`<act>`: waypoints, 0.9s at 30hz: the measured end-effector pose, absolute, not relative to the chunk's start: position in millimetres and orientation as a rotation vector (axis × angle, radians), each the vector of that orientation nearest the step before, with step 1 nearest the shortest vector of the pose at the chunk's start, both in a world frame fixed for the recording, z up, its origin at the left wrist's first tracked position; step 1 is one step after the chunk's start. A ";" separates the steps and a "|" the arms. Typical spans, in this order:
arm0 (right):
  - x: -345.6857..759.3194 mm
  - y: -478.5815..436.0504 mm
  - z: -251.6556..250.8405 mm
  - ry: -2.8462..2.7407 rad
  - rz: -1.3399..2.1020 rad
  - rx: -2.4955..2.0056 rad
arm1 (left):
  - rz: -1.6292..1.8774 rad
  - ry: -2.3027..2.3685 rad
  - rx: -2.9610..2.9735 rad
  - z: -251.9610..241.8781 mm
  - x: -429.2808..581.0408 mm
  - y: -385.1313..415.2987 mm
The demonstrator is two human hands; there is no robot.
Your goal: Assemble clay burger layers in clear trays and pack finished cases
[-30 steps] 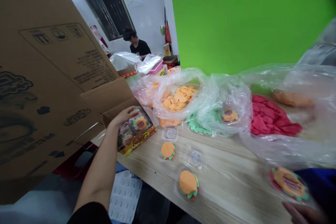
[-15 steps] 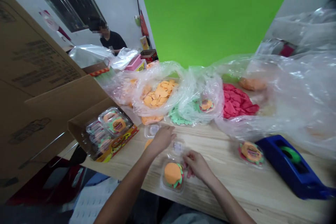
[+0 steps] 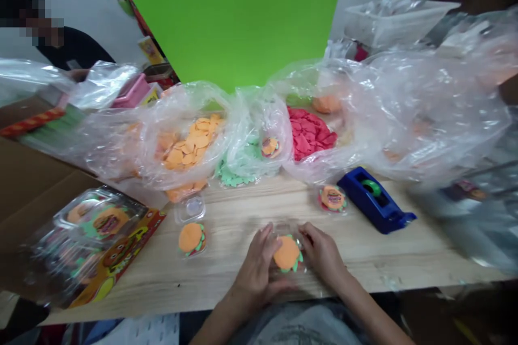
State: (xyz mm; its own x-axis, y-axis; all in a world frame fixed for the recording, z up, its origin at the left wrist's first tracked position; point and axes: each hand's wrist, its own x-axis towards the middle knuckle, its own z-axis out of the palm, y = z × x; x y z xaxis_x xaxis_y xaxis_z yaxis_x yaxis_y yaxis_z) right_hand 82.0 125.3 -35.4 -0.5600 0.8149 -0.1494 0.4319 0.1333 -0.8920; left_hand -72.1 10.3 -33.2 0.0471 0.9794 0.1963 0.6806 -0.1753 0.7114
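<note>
Though apart, both hands (image 3: pixel 256 261) (image 3: pixel 325 252) at burger (image 3: pixel 287 253)

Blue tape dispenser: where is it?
Head view: the blue tape dispenser is right of centre on the wooden table, just right of the printed toy burger, beyond the right hand.

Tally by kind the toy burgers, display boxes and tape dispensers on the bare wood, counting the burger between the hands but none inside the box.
Toy burgers: 3
Printed display box: 1
Blue tape dispenser: 1
Total: 5
</note>
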 end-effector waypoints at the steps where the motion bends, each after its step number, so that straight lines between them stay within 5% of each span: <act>1: 85.1 124.8 -36.3 -2.039 1.442 -1.190 | 0.953 1.665 1.984 -42.4 -67.7 4.7; 14: 118.2 107.1 -42.0 -1.638 2.083 -0.992 | 1.362 1.812 2.179 -74.1 -54.3 4.2; 20: 111.5 94.1 -50.4 -1.483 2.086 -1.059 | 1.086 1.906 2.336 -65.2 -54.9 7.6; 27: 126.0 90.7 -38.6 -1.149 2.472 -0.852 | 0.796 1.732 2.344 -62.7 -69.2 -11.2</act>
